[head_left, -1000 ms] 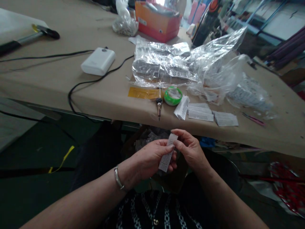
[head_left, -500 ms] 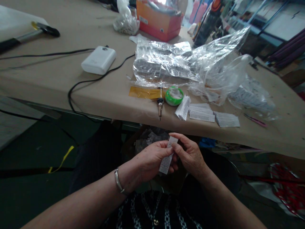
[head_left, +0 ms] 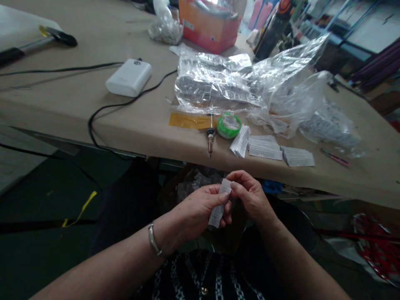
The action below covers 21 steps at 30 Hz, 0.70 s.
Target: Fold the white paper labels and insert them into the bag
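Note:
A narrow white printed label is held in front of my lap, below the table edge. My left hand is closed on it, thumb across its middle and fingers behind. The thumb and fingers of my right hand pinch its upper right edge; whether it is one layer or several cannot be made out. On the table above lie a fanned stack of labels, a second label stack and a third label stack. A soldering iron points over the edge beside a round green tub.
Clear plastic bags cover the middle of the table. A white power bank with a black cable, an orange box, a hammer-like tool and pink tweezers lie around. Crumpled scraps fill a container under the edge.
My right hand has shifted slightly up, its thumb sliding from the label's face to its upper right edge. My left hand keeps its hold in nearly the same place.

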{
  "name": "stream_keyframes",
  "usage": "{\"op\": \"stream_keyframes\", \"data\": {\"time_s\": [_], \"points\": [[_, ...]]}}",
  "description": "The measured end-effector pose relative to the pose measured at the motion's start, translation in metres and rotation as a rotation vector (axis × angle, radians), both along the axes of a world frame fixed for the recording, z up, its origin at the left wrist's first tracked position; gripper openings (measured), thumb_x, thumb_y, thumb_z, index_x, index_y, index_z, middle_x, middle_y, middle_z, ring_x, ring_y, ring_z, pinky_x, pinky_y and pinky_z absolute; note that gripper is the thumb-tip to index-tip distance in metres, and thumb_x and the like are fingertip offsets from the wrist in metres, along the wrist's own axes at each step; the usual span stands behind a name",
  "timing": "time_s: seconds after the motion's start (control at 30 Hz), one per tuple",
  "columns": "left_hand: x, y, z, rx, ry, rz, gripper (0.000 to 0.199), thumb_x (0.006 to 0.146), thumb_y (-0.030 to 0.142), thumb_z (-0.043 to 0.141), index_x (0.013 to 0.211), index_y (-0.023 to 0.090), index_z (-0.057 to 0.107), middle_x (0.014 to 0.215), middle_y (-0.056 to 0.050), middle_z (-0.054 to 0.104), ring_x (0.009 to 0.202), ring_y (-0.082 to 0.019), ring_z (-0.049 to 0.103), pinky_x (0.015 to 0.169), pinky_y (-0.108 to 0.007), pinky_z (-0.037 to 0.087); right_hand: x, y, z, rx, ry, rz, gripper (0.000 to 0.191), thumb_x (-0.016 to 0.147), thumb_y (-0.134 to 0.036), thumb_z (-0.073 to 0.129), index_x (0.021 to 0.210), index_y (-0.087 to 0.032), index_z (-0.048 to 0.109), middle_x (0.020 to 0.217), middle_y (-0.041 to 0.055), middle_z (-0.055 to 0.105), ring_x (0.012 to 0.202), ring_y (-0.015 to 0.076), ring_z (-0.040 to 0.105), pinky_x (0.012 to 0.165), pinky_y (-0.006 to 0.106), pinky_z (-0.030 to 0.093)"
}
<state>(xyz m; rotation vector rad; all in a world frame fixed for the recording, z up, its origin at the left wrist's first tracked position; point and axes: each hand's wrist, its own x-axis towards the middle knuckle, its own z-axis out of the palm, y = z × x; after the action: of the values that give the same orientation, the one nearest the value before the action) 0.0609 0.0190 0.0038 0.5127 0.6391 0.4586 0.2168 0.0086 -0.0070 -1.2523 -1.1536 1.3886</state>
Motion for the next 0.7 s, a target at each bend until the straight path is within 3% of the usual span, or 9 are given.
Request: {"op": "stream_keyframes", "data": {"time_s": [0.37,0.7], "points": [[-0.002,-0.001,0.0,0.075,0.026,0.029,0.025,0.082,0.036,0.058,0.071,0.014,0.054,0.058,0.001,0.053,0.048,-0.008,0.051,0.046,-0.019,0.036,-0.002,0.007,-0.003,-0.17,0.189,0.023,0.017,0.072,-0.034,0.068,0.073,-0.019,0.059,0.063,-0.0034,0.056,0.05,0.0085,0.048,0.048,0.02,0.04],[-0.009,-0.002,-0.001,0.103,0.055,0.103,0.023,0.08,0.034,0.06,0.07,0.014,0.055,0.057,0.001,0.054,0.047,-0.009,0.051,0.046,-0.02,0.037,-0.014,0.015,0.007,-0.056,0.063,0.055,0.014,0.075,-0.029,0.065,0.07,-0.018,0.06,0.071,-0.0022,0.059,0.055,0.0073,0.047,0.053,0.02,0.039]]}}
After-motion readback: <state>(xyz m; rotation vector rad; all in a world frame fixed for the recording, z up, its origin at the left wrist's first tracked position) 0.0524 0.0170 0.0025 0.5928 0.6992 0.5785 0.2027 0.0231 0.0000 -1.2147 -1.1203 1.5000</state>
